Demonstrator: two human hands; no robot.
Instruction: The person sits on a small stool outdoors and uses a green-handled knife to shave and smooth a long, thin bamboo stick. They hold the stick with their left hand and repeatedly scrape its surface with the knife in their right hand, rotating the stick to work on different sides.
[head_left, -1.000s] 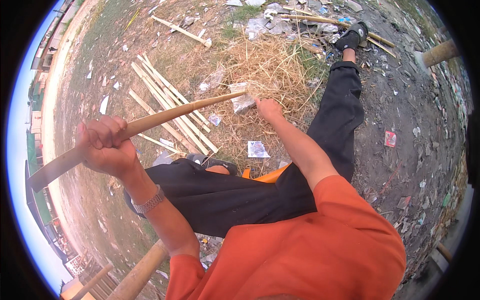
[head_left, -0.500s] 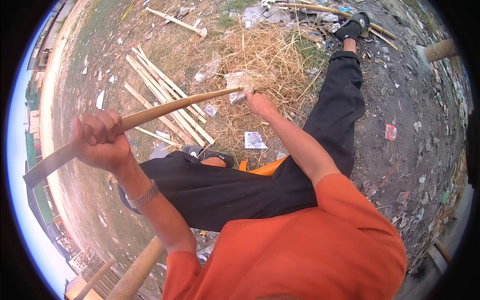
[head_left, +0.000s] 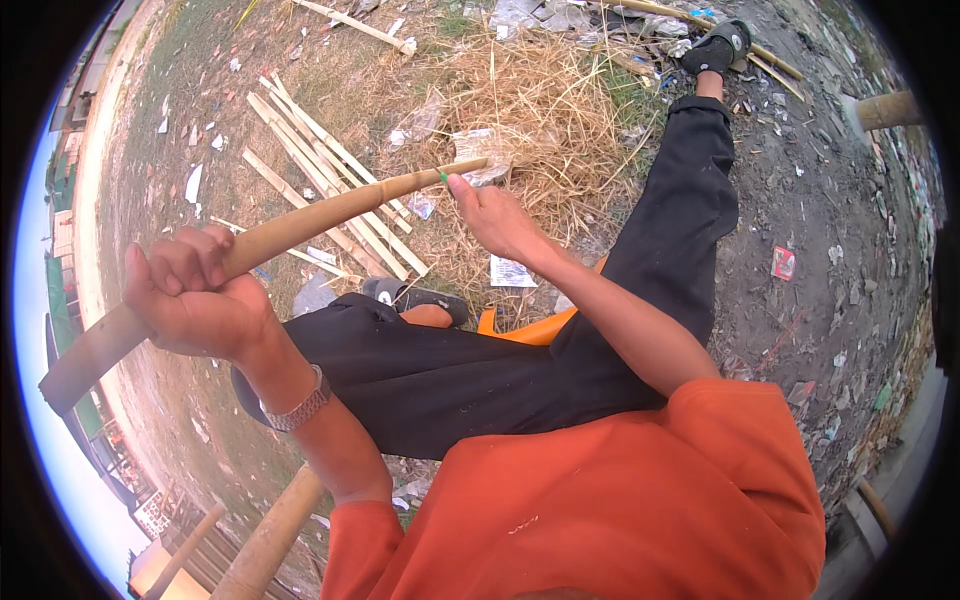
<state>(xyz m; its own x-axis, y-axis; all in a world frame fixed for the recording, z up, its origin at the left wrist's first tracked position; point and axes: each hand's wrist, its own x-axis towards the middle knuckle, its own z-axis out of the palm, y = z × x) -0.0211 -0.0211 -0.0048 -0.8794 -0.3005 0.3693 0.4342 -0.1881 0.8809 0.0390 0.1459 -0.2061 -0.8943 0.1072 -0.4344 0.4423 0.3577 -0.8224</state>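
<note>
The left hand (head_left: 205, 295) is clenched round one long split bamboo strip (head_left: 310, 220), well in from its wide end, which juts out beyond the hand to the left; the narrow tip slants away up to the right. A single metal-banded wristwatch (head_left: 300, 403) circles the wrist just below this hand. The right hand (head_left: 497, 220) is at the strip's narrow end, fingers folded, with one small green object (head_left: 443, 177) at the fingertips against the bamboo (mostly hidden, so I cannot tell how firmly either is gripped).

Beyond the left hand lie about six pale bamboo slats (head_left: 300, 150), overlapping too much for a sure count. A heap of dry straw (head_left: 545, 110) spreads just beyond the right hand. Left of that heap, past the same hand, is one crumpled clear plastic bag (head_left: 415, 120), its contents too unclear to make out. One printed paper piece (head_left: 512, 273) lies just below the right hand, and one flat red packet (head_left: 783, 263) well to its right; whether the packet holds anything cannot be seen. Two dark sandals (head_left: 437, 302) are on the person's feet, one below and one far beyond the right hand.
</note>
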